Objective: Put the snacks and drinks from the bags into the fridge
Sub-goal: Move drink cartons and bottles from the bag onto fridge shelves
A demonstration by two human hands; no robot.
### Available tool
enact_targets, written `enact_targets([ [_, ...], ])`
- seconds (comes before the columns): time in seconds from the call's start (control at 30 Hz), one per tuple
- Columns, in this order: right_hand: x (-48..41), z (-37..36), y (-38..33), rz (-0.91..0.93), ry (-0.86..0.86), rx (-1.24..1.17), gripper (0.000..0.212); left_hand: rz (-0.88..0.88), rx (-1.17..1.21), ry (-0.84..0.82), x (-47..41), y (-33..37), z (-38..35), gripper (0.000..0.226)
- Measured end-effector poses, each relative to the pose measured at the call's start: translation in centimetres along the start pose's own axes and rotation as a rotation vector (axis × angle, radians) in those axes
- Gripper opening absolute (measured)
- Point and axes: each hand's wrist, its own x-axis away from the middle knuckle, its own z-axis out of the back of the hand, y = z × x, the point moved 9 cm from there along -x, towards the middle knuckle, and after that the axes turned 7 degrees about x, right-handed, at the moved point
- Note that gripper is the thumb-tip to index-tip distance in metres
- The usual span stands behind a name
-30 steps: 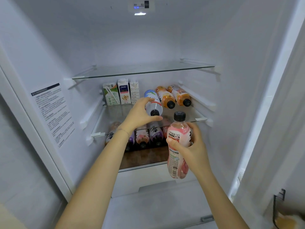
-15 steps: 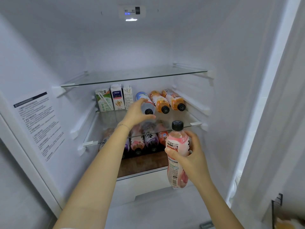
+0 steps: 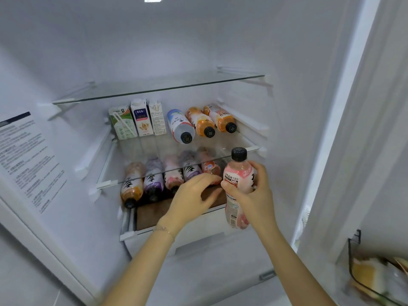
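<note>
Right hand (image 3: pixel 256 195): my fingers and thumb wrap the upright pink plastic drink bottle with a black cap (image 3: pixel 237 174), held just before the open white fridge (image 3: pixel 198 40), near the right end of its brown lower shelf (image 3: pixel 154 215). Left hand (image 3: pixel 192 195): empty, fingers loosely extended beside the bottle. Step, as I judge it: shelving this drink. Next I must tip it flat, cap outward, beside the row of lying bottles (image 3: pixel 152 182).

Bright, even, cool white; source is the overhead LED strip (image 3: pixel 152 0), clipped to pure white; shadows soft, darkest under the lower glass shelf (image 3: pixel 132 180); wide-angle bowing at the edges; left hand (image 3: pixel 194 196) slightly motion-smeared; door bin (image 3: pixel 375 277) bottom right badly blurred; pink bottle (image 3: pixel 237 180) label fairly sharp.
</note>
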Motion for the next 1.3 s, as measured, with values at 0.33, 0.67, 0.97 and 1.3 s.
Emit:
enact_targets([
  [0.33,0.4,0.4,2.1,-0.032,0.041,-0.027,0.058,0.221,-0.298,-0.286,-0.7,-9.9,-8.0,0.066],
  [0.67,-1.0,0.7,3.3,-0.021,0.096,-0.092,0.065,0.134,-0.491,-0.285,-3.1,-11.4,-9.0,0.065],
  [0.97,-2.9,-0.8,3.7,-0.007,0.073,-0.070,0.068,0.216,-0.395,-0.456,-4.8,-12.5,-9.8,0.072],
  [1.3,-3.7,-1.6,4.8,0.042,0.097,-0.065,0.073,0.191,-0.328,-0.370,-4.2,-12.9,-8.6,0.069],
])
